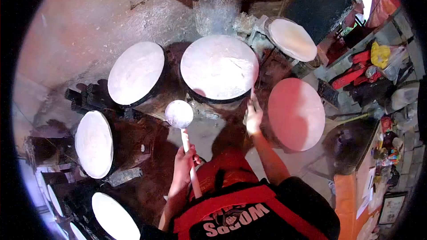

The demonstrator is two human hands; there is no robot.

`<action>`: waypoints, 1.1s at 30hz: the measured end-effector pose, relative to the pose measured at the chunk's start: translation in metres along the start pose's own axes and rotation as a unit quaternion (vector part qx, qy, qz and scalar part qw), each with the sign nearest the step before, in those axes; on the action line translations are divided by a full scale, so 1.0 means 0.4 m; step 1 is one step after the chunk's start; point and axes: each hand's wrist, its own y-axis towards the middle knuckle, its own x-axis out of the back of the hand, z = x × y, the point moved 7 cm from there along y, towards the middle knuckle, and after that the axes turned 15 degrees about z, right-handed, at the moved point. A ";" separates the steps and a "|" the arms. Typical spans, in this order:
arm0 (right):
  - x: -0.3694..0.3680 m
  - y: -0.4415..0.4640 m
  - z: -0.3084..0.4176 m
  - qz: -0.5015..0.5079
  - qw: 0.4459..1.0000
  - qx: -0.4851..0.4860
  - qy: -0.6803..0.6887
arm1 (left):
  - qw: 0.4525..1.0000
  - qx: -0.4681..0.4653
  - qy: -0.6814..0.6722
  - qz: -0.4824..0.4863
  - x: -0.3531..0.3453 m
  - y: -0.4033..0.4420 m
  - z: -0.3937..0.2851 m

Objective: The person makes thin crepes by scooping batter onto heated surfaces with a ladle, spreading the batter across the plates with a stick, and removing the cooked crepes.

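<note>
My left hand [183, 164] is wrapped round the pale handle of a long ladle [186, 140]. The ladle's round, white-coated head [179, 114] is raised in front of the central round pan [219, 66], whose top is covered by a smooth white layer with a wrinkled patch at right. By that pan's lower right rim, my right hand [253, 118] has its fingers drawn together. A thin pale strip rises from the fingertips towards the rim; its kind is unclear. Right of this hand is another white-topped round pan [297, 114], partly lit red.
More white-topped rounds stand about: one at upper left [136, 73], one at left [94, 144], one at lower left [115, 218] and a tilted one at upper right [292, 40]. A whitish drum [218, 11] is behind. An orange-sided table [345, 200] stands at right.
</note>
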 end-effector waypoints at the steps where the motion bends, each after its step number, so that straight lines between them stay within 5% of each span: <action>1: 0.002 -0.019 -0.026 -0.016 1.000 0.011 -0.009 | 1.000 0.003 0.007 -0.009 0.004 -0.001 0.004; 2: 0.027 0.029 -0.123 0.013 0.993 0.110 -0.044 | 1.000 0.014 0.010 0.011 -0.002 -0.002 0.004; 4: -0.063 -0.027 -0.076 0.125 0.991 -0.030 -0.032 | 0.998 0.037 0.019 0.052 -0.015 -0.003 -0.005; 6: -0.035 0.049 -0.036 0.153 0.983 -0.033 -0.093 | 0.996 0.057 0.011 0.068 -0.013 0.003 0.008; 9: 0.034 0.121 0.008 0.036 0.996 -0.068 -0.042 | 0.994 0.076 0.012 0.074 -0.023 0.009 0.000; 13: 0.009 0.040 0.003 0.209 0.965 -0.056 -0.151 | 0.994 0.083 0.020 0.068 0.009 0.072 0.002; 20: 0.097 -0.135 -0.055 0.087 0.977 0.048 -0.191 | 0.976 0.009 0.200 0.084 0.019 0.410 -0.093; 22: 0.077 -0.127 -0.121 0.051 0.983 0.038 -0.170 | 0.966 -0.021 0.257 0.026 -0.006 0.480 -0.096; 26: -0.055 -0.146 -0.195 0.098 0.988 -0.119 -0.013 | 0.977 -0.046 0.201 0.052 -0.088 0.544 -0.020; 28: -0.073 -0.116 -0.248 0.148 0.981 -0.122 0.025 | 0.992 -0.006 0.084 0.093 -0.138 0.560 -0.002; 29: -0.127 -0.166 -0.154 0.201 0.956 -0.187 0.102 | 0.987 0.094 -0.087 0.098 -0.011 0.688 0.105; 30: -0.112 -0.149 -0.137 0.165 0.964 -0.203 0.053 | 0.992 0.061 0.033 0.108 -0.117 0.527 -0.062; 32: -0.015 -0.054 -0.121 0.153 0.983 -0.061 -0.080 | 0.865 0.197 -0.345 0.308 -0.161 0.424 -0.146; 33: -0.001 -0.058 -0.048 0.130 0.989 -0.069 -0.031 | 0.908 0.185 -0.317 0.202 -0.152 0.342 -0.179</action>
